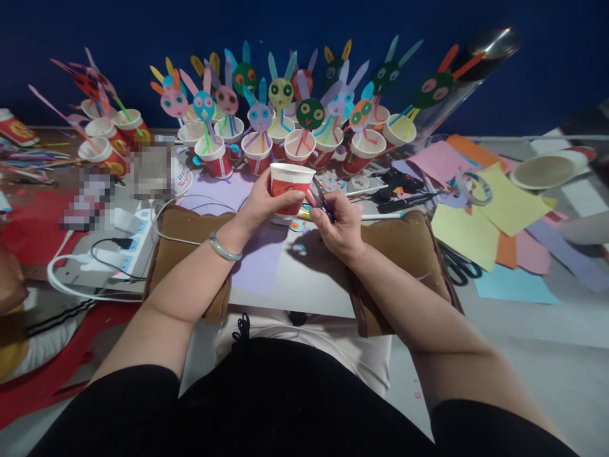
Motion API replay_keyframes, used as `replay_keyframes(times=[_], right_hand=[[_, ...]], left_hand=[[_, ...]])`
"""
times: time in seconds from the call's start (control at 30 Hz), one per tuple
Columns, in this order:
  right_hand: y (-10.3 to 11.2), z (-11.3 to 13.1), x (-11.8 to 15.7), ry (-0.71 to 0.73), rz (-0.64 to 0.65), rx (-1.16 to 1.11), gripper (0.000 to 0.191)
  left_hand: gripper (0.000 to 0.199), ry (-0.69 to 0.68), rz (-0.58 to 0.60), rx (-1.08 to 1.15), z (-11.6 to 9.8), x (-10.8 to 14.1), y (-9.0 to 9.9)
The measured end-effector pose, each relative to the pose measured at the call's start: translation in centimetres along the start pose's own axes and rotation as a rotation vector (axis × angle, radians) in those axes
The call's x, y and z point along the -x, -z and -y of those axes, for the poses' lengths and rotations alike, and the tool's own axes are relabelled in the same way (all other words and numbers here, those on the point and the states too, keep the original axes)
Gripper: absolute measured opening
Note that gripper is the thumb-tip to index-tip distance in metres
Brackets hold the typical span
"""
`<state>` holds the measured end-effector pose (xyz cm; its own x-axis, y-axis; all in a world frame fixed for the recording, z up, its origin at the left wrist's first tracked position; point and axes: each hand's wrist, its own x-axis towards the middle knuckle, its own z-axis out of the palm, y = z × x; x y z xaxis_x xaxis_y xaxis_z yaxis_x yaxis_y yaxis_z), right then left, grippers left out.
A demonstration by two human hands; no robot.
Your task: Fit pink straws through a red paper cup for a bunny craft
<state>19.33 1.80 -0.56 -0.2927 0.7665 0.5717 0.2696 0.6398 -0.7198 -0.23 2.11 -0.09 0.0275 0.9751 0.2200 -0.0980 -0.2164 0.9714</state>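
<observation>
A red and white paper cup (288, 188) is upright in my left hand (262, 202), whose thumb lies across its front. My right hand (340, 223) is closed round a small dark tool (322, 197) that points up beside the cup's right side. What kind of tool it is cannot be made out. Under the hands lie a white sheet (314, 279) and a purple sheet (257, 266). Behind the cup stand several paper cups, such as one (299, 147) with a green rabbit face (310, 114) on paper strips.
Brown cushions (190, 247) lie under both forearms. To the left are a power strip (137, 244), cables and a phone (85, 202). Coloured paper (514, 197), a tape roll (476, 189) and black-handled scissors (459, 266) lie right. Another person's arm (10, 279) shows at the left edge.
</observation>
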Motion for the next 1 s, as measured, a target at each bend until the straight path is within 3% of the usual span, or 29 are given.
replay_keyframes(times=[0.2, 0.37, 0.63, 1.0], right_hand=[[-0.2, -0.2, -0.2, -0.002, -0.023, 0.003, 0.055], [-0.3, -0.6, -0.1, 0.033, -0.031, 0.026, 0.055], [-0.2, -0.4, -0.1, 0.032, -0.079, 0.142, 0.039], [-0.2, -0.3, 0.1, 0.048, -0.119, 0.245, 0.034]], left_hand=[[0.066, 0.04, 0.04, 0.033, -1.1, 0.4, -0.7], [0.064, 0.05, 0.057, 0.041, -0.7, 0.4, -0.7], [0.049, 0.094, 0.066, 0.094, 0.0, 0.5, -0.7], [0.075, -0.016, 0.052, 0.013, 0.9, 0.4, -0.2]])
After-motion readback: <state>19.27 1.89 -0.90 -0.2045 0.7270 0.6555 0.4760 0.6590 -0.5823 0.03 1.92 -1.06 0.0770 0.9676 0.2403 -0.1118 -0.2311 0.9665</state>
